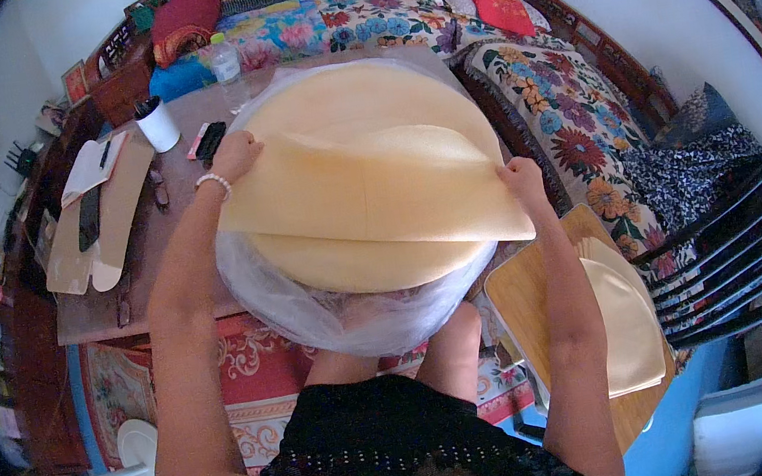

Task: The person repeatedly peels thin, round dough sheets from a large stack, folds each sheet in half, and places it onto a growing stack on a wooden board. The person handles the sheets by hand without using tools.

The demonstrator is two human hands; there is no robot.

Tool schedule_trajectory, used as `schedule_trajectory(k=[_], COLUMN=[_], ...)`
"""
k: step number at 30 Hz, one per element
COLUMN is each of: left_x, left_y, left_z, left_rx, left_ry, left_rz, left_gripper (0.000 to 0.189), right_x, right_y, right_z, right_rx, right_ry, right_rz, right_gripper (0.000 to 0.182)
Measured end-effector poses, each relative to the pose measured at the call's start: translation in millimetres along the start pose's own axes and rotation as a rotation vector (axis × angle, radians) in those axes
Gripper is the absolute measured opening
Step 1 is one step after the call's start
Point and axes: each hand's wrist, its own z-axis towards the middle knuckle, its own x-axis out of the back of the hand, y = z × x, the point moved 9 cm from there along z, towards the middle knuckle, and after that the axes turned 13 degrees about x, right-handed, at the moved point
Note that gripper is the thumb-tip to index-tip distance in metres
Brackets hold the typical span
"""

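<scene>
Both my hands hold a thin, pale-yellow flexible sheet (362,201) by its two ends. My left hand (237,157) pinches its left end, near the left rim of a round pile. At its right end, my right hand (522,181) grips the edge, with the corner hanging below. The sheet is folded or curled, its far edge lifted into a wave. Beneath it lies a large round pale-yellow piece (363,90) of similar material, possibly several layers. That sits in translucent plastic film (362,319), which spreads past the table's near edge above my knees.
The table (214,273) holds a bottle (225,64), a white cup (157,125), a black object (211,140), glasses (159,188) and cardboard (73,258) with a phone (89,218). At right, folded yellow sheets (628,329) lie on a wooden board (537,290) beside a black chair (733,259).
</scene>
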Motion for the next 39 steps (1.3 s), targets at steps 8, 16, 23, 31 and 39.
schedule_trajectory(k=[8, 16, 23, 31, 39], left_x=[-25.2, -28.4, -29.9, -44.5, -16.2], left_y=[-11.6, -120.5, -76.8, -81.5, -40.7], left_z=[-2.2, -77.3, -136.5, -165.1, -192.0], left_rx=[0.148, 0.144, 0.469, 0.57, 0.413], left_ry=[-0.012, 0.053, -0.216, -0.072, 0.039], left_rz=[-0.175, -0.431, -1.263, -1.594, -1.979], left_gripper=[0.034, 0.036, 0.019, 0.014, 0.014], right_x=[-4.9, -0.8, 16.6, 30.8, -130.3], right_y=[32.1, 52.9, 51.1, -105.6, -370.7], right_z=[-9.2, -77.3, -102.8, -83.8, -80.9], right_rx=[-0.093, -0.203, -0.163, 0.182, 0.645], right_ry=[-0.046, -0.082, 0.218, 0.223, -0.23], right_rz=[-0.04, 0.529, 0.666, -0.522, -0.188], right_gripper=[0.029, 0.024, 0.026, 0.056, 0.05])
